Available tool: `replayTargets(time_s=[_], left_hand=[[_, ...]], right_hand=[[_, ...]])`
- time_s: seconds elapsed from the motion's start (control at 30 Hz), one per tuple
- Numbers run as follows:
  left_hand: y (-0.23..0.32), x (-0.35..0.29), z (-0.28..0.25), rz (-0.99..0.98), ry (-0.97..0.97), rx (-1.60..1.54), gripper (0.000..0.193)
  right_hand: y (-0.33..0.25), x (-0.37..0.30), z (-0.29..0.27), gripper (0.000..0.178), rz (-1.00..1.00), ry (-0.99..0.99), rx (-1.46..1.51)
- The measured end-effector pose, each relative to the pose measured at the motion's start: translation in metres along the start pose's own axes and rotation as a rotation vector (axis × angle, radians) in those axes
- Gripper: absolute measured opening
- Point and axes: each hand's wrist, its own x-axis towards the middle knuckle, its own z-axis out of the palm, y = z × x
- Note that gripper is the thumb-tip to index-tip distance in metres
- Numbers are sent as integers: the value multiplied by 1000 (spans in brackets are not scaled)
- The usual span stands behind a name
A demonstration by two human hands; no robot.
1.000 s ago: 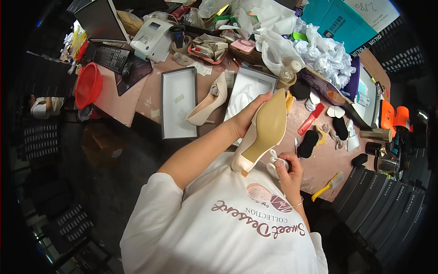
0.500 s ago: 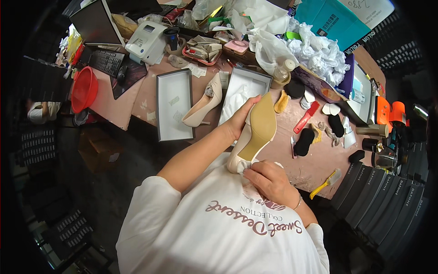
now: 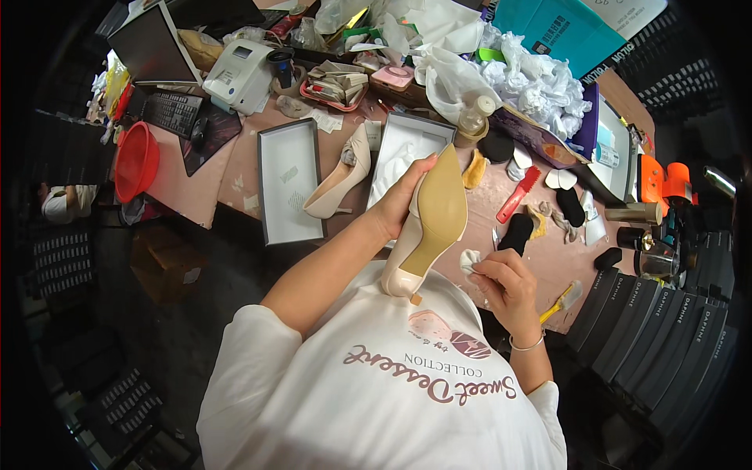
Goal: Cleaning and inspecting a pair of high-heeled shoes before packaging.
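My left hand (image 3: 401,200) is wrapped round the front part of a beige high-heeled shoe (image 3: 441,197), whose tan sole faces up and whose heel end points toward my body. Pinched in the fingers of my right hand (image 3: 505,286) is a small white cloth (image 3: 470,261), held to the right of the shoe and apart from it. A matching beige shoe (image 3: 342,182) lies on the table between a grey-edged box lid (image 3: 291,157) and an open shoebox (image 3: 398,129) with white paper inside.
Right of my hands lie a red brush (image 3: 518,194), black pads (image 3: 515,234) and a yellow-handled brush (image 3: 562,301). Stacked grey shoeboxes (image 3: 650,321) stand at the right edge. A pump bottle (image 3: 473,119) and crumpled white paper (image 3: 540,86) are at the back.
My right hand has moved away from the shoe's heel toward the right, taking the white cloth along. The heel tip now shows. My left hand keeps its hold on the shoe.
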Motion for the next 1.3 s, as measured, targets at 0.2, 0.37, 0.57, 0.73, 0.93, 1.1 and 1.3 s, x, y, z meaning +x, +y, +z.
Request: replayTargets(time_s=[0.2,0.37,0.57,0.73,0.93,1.1,1.3], left_hand=[[0,0,10,-13,-23,92,48],[-7,-13,31,13,-42,252,55],[-7,-25,28,29,-5,319,64],[-14,-27,41,12,-11,318,59],[-12,-31,23,111,7,323,62],[-20,-34,38,55,27,349,65],[-14,-34,34,137,37,418,69]], right_hand=[[-12,2,7,24,-9,154,53],[-24,30,16,26,-261,324,-159],[-22,20,12,29,-249,200,-232],[-13,60,5,26,-212,319,-191],[-20,39,22,26,-282,254,-145],[-10,61,18,26,-234,361,-116],[-24,26,29,23,-275,235,-91]])
